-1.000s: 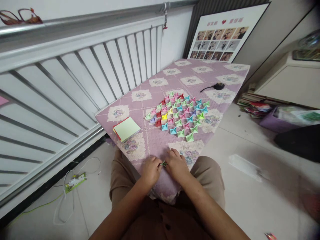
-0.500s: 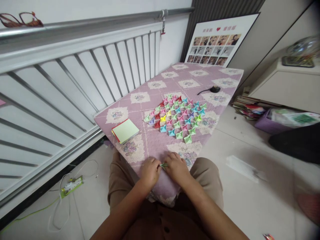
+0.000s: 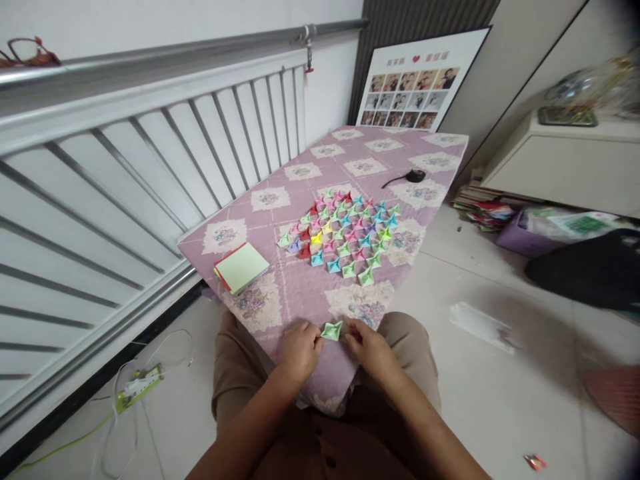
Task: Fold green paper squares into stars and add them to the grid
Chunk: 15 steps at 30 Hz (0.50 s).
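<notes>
A light green folded paper boat (image 3: 331,331) is held low over the near corner of the table, its open top showing. My left hand (image 3: 300,348) pinches its left tip between thumb and fingers. At the opposite tip, the closed fingers of my right hand (image 3: 369,343) grip the boat. Beyond my hands, several rows of small folded paper boats (image 3: 345,233) in green, pink, red, blue and yellow stand close together. To the left lies a stack of square coloured paper (image 3: 243,267), a pale green sheet on top.
A floral cloth covers the table (image 3: 300,293), with a black corded device (image 3: 415,175) farther back. A radiator (image 3: 150,180) runs along the left. A photo board (image 3: 420,80) leans behind. On the floor are a power strip (image 3: 140,388) and a purple bin (image 3: 520,233).
My hands have moved slightly apart, and the green paper between them now shows as an opened boat shape. The whole view has shifted a little to the right.
</notes>
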### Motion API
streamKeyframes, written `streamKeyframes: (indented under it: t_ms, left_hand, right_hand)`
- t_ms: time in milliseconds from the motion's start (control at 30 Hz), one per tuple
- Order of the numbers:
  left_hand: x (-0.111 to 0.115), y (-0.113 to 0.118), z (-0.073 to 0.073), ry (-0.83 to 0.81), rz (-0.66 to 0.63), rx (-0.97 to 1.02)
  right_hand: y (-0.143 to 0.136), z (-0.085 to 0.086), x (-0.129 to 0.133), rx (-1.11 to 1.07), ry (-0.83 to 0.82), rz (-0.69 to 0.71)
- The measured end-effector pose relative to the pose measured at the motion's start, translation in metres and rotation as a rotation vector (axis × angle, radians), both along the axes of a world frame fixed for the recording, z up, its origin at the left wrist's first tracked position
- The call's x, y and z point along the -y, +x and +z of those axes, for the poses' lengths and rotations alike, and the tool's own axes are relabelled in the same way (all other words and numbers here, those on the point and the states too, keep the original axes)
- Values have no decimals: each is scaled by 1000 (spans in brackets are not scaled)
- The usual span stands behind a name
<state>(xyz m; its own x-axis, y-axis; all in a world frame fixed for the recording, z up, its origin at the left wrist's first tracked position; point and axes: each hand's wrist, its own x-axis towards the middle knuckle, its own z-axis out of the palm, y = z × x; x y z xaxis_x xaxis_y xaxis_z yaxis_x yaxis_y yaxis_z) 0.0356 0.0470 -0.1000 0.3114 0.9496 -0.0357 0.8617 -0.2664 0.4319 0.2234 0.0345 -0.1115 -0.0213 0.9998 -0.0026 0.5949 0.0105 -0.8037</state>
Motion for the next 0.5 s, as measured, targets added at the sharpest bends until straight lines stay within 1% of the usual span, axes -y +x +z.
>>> streamKeyframes:
  t_ms: [100,167,233,300,367,500]
  left_hand:
    - [3,11,0,-12,-65,46]
    - [6,17,-1,-24,-119,89]
    - [8,20,-2,-31,-144,139]
    - [9,18,-3,-37,-131,202]
    - [6,13,-5,-39,-92,262]
    - [-11,-4,-11,-6,20,323]
  right_hand:
    - [-2,0,-5,-83,3,0]
    - [0,0,-8,-109,2,-30]
    - [4,0,-8,-114,1,-63]
    - [9,0,-6,-114,17,-85]
    - [11,0,0,-109,42,-98]
    - [8,0,14,-58,95,-72]
